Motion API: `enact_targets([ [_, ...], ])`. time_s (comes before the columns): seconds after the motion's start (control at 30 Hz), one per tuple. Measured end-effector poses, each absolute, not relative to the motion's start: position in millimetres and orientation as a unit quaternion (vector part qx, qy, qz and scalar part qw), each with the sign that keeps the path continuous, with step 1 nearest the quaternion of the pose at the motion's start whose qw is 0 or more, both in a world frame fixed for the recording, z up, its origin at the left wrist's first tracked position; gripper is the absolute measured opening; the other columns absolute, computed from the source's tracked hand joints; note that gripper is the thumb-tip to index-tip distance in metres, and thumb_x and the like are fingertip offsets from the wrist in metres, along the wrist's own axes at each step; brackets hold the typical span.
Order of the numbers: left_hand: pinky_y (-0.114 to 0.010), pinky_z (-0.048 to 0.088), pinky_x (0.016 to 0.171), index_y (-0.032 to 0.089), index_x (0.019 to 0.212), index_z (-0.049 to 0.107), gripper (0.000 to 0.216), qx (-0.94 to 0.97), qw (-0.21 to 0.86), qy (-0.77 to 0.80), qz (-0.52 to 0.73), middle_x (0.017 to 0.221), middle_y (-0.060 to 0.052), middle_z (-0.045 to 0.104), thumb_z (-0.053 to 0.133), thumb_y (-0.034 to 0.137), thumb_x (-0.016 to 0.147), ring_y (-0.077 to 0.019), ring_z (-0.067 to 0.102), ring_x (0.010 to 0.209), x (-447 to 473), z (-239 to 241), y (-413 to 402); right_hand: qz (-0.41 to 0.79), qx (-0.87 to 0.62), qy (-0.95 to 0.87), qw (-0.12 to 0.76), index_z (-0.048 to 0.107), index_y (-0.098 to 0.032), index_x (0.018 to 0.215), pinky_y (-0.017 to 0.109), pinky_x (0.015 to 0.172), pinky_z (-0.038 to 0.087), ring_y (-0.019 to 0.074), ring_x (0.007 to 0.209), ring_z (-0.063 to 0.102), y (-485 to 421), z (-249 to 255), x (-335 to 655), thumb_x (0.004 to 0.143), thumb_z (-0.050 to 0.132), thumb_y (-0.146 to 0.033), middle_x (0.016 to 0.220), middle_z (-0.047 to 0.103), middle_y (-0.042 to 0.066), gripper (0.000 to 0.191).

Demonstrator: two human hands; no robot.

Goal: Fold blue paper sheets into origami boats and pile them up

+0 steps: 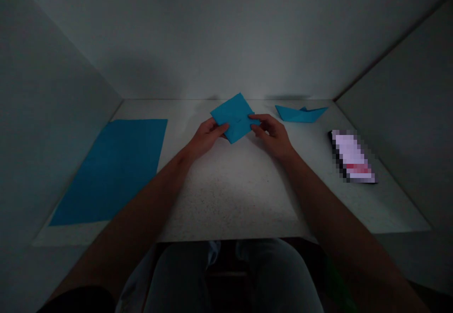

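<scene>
A folded blue paper [234,117], diamond-shaped, is held up above the middle of the table. My left hand [208,134] grips its lower left edge, with the thumb in front and the other fingers hidden behind. At the right corner, my right hand [271,133] pinches the paper between thumb and fingers. A finished-looking blue paper boat [300,114] stands on the table to the right of my right hand.
Flat blue paper [116,169] lies on the left of the white table [230,199]. A phone [354,157] with a lit, blurred screen rests on the right. Walls enclose the table at the back and both sides; its front edge is above my legs.
</scene>
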State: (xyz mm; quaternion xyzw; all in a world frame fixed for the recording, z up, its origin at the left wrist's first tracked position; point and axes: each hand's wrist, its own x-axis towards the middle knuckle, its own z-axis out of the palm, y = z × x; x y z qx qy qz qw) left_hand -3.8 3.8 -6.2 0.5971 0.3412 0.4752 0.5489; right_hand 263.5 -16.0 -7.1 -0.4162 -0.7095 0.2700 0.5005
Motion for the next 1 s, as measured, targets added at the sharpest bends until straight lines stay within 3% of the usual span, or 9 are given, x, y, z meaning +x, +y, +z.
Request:
enact_targets([
  [0.2,-0.048,0.075,0.084,0.019,0.1,0.075,0.07,0.581,0.556,0.358,0.475,0.099,-0.013,0.085,0.085,0.086,0.084,-0.0331,0.086,0.095,-3.8,-2.5,2.6,0.296,-0.414,-0.674,0.536,0.082,-0.033,0.12,0.033,0.063,0.048,0.0158,0.066,0.051,-13.5,-8.1,263.5,0.095,0.084,-0.072,0.083,0.063,-0.001,0.047],
  [0.4,-0.047,0.074,0.081,0.02,0.104,0.075,0.066,0.603,0.54,0.359,0.465,0.1,-0.012,0.086,0.091,0.08,0.082,-0.0289,0.084,0.085,-2.9,-3.7,3.3,0.327,-0.412,-0.664,0.531,0.081,-0.033,0.12,0.034,0.058,0.043,0.0171,0.063,0.048,-14.4,-5.6,263.1,0.099,0.08,-0.072,0.076,0.056,-0.002,0.045],
  [0.53,-0.043,0.073,0.079,0.022,0.126,0.07,0.065,0.607,0.523,0.361,0.477,0.108,-0.011,0.084,0.092,0.068,0.085,-0.0258,0.084,0.083,-3.2,-5.9,1.8,0.321,-0.407,-0.664,0.54,0.079,-0.032,0.117,0.034,0.063,0.047,0.0168,0.067,0.049,-14.0,-5.0,262.5,0.099,0.08,-0.071,0.082,0.06,-0.001,0.043],
  [0.63,-0.041,0.073,0.082,0.03,0.15,0.058,0.068,0.597,0.514,0.372,0.49,0.107,-0.005,0.081,0.087,0.049,0.092,-0.0221,0.084,0.08,-4.2,-4.0,-0.7,0.317,-0.413,-0.657,0.545,0.077,-0.03,0.116,0.034,0.064,0.047,0.0177,0.071,0.051,-11.9,-5.7,263.5,0.1,0.079,-0.07,0.086,0.062,0.001,0.042],
  [0.7,-0.041,0.072,0.087,0.032,0.154,0.056,0.063,0.593,0.518,0.373,0.492,0.106,-0.003,0.081,0.079,0.037,0.095,-0.021,0.085,0.084,-4.6,-1.9,-1.8,0.32,-0.417,-0.651,0.548,0.076,-0.03,0.116,0.034,0.064,0.046,0.0176,0.071,0.051,-10.7,-6.1,264.3,0.098,0.08,-0.069,0.086,0.061,0.0,0.043],
  [0.83,-0.041,0.072,0.093,0.03,0.142,0.065,0.051,0.599,0.525,0.365,0.482,0.108,-0.003,0.08,0.075,0.024,0.092,-0.0196,0.084,0.089,-4.0,0.0,-1.7,0.336,-0.42,-0.648,0.539,0.074,-0.029,0.117,0.033,0.063,0.045,0.0158,0.066,0.047,-10.4,-5.7,265.1,0.094,0.084,-0.068,0.083,0.057,-0.002,0.045],
  [1.0,-0.037,0.071,0.091,0.025,0.127,0.072,0.042,0.606,0.491,0.378,0.498,0.111,-0.005,0.08,0.087,0.03,0.088,-0.0188,0.082,0.092,-4.4,-1.9,0.2,0.363,-0.417,-0.65,0.521,0.073,-0.032,0.122,0.032,0.055,0.041,0.0166,0.063,0.047,-13.4,-7.8,265.5,0.09,0.087,-0.076,0.078,0.054,-0.003,0.056],
])
